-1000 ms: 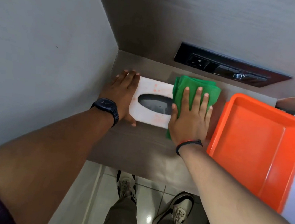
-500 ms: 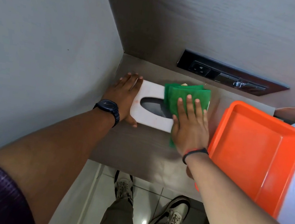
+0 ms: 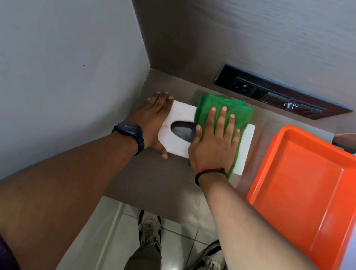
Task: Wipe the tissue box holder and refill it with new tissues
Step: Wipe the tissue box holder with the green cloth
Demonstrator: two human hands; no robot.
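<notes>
Tissue box holder is being braced by the flat left hand while the right hand, palm open, is sliding the green cloth back rightward off its slot, so wiping is continuing.

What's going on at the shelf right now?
A person is wiping the top of the white tissue box holder on the wooden shelf. The right hand presses a green cloth flat on the holder, while the left hand steadies its left end. An empty orange tray sits to the right. No new tissues are in view.
</notes>
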